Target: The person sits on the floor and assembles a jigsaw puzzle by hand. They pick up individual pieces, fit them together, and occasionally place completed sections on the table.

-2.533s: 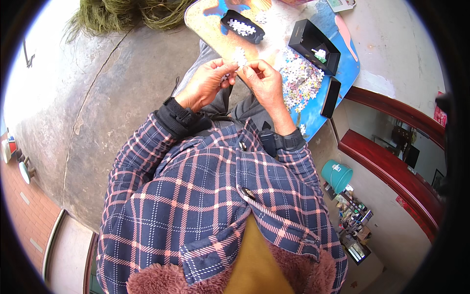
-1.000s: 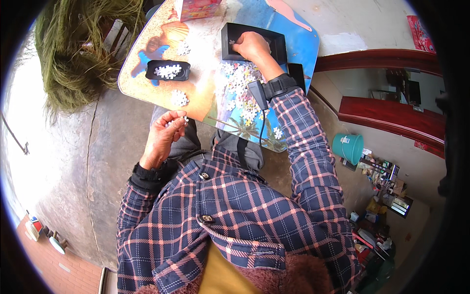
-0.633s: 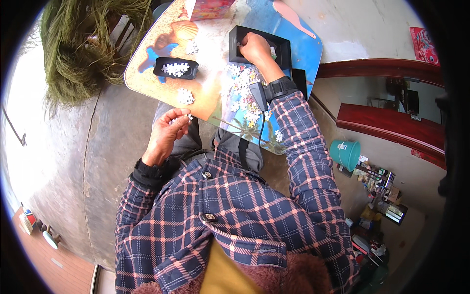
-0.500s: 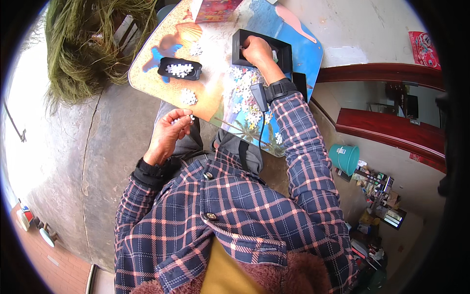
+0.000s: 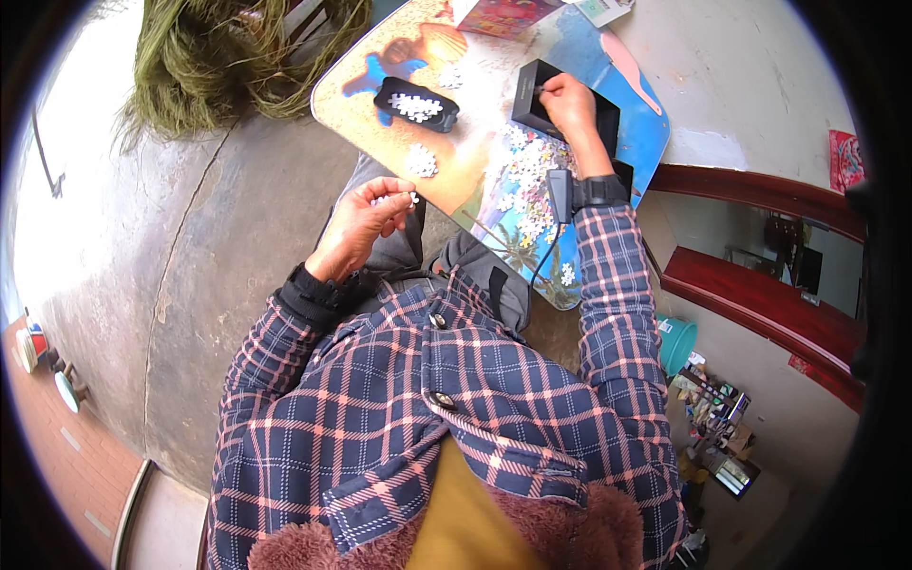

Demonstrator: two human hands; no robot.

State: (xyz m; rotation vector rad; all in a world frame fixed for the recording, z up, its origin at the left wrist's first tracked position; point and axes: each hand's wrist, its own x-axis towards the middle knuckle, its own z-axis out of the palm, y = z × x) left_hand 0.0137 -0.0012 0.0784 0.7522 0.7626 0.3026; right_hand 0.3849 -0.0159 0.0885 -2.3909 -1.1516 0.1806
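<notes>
My left hand (image 5: 366, 223) is closed at the near edge of the table, its fingertips pinched on white jigsaw puzzle pieces (image 5: 408, 200). Over the open black box (image 5: 523, 101), my right hand (image 5: 573, 106) has its thumb and fingers pressed together by the box's left wall; whatever they hold is too small to make out. A loose heap of puzzle pieces (image 5: 532, 176), some white and some coloured, lies just in front of the box. Farther left, white pieces fill a small black tray (image 5: 445, 120). Two little piles of white pieces (image 5: 421, 161) lie near that tray.
The table (image 5: 484, 123) has a beach-picture top. At its back stand a red printed box (image 5: 508, 17) and a pink paddle-shaped thing (image 5: 622, 62). A cable (image 5: 544, 252) hangs from the device on my right wrist. Dry grassy stalks (image 5: 209, 66) are heaped beyond the left side.
The whole view has shifted, so the table sits farther right. My right hand has come up out of the box's inside toward its left wall. My left hand keeps its pinch.
</notes>
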